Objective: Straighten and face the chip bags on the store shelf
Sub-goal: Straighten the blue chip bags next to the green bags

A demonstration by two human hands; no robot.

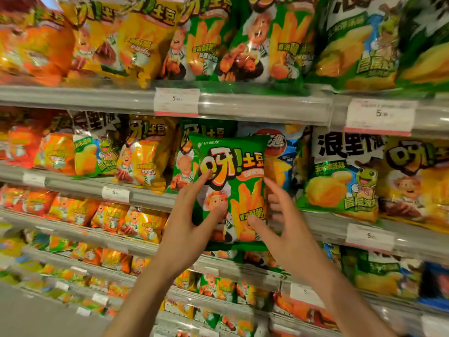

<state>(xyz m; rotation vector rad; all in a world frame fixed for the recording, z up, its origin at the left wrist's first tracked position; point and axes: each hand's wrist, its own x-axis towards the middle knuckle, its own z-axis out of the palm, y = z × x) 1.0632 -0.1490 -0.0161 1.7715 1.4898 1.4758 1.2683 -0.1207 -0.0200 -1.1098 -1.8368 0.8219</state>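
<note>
While upright, green bag [230, 188] held.

You're looking at a green chip bag [230, 188] standing upright, facing front, orange fries on it, sitting before the middle shelf [150, 198], among neighbouring bags.

We are in a shop, at the snack aisle of a supermarket. Long grey metal shelves [243, 105] run across the view in tiers, each packed with rows of chip bags [143, 40] in orange, yellow, green and blue, many repeating the same printed design. Clear strips along the shelf edges carry white price tags [176, 101] with a red lower band, several showing a 5. A strip of grey floor [29, 312] shows at lower left.
</note>
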